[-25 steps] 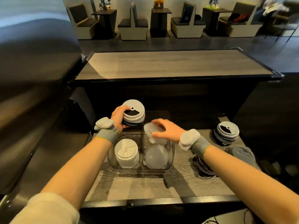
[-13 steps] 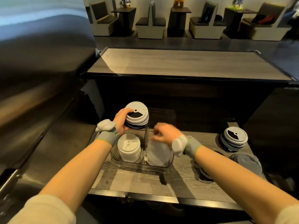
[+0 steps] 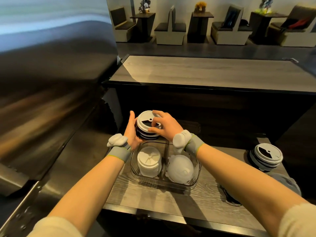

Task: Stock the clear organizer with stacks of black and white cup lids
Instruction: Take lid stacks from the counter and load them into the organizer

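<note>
A clear organizer sits on the wooden counter. Its near left section holds a stack of white lids; its near right section holds clear dome lids. Just above the organizer's far left section is a stack of black and white lids. My left hand grips the stack's left side. My right hand rests on its top and right side, fingers curled over the top lid.
A second black and white lid stack stands on the counter at the right, with grey lids and dark lids near it. A steel surface lies left. A higher wooden counter runs behind.
My right hand let go of the clear dome lids in the right section and moved up-left onto the black and white stack. My left hand kept its hold on that stack.
</note>
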Action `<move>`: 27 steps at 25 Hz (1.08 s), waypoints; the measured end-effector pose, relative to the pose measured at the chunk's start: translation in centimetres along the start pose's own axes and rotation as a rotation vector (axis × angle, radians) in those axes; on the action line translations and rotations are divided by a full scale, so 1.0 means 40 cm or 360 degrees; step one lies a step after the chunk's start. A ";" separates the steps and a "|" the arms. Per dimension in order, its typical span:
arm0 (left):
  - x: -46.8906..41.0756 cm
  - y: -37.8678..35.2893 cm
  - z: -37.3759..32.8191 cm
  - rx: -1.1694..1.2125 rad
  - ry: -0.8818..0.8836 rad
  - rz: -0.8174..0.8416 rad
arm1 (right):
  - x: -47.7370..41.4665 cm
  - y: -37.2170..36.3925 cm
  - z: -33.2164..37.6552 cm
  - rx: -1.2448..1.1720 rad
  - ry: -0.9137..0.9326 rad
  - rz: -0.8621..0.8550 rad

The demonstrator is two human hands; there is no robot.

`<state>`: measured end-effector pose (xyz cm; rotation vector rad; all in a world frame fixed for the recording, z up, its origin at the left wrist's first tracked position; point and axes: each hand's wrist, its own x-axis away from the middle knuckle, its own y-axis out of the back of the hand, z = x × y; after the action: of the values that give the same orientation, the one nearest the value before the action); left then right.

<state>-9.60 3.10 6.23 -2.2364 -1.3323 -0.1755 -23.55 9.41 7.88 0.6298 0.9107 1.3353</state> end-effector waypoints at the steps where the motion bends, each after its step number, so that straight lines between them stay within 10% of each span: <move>1: -0.002 0.011 -0.002 0.0022 -0.0007 0.0012 | -0.003 -0.002 0.003 -0.0183 -0.0042 -0.0009; 7: 0.006 0.029 -0.008 -0.0037 -0.0080 -0.0313 | 0.005 -0.013 0.029 -0.0731 -0.0127 -0.0185; 20: -0.013 0.088 -0.035 -0.0137 -0.0148 -0.0549 | 0.089 -0.130 -0.032 0.0545 0.0219 0.0762; 27: -0.004 0.076 -0.027 -0.0401 -0.0161 -0.0446 | 0.000 -0.040 0.019 -0.0122 0.0040 -0.0101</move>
<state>-6.95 1.29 5.96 -2.2750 -1.7626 -0.3517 -22.03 9.24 6.96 0.5221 0.8883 1.3177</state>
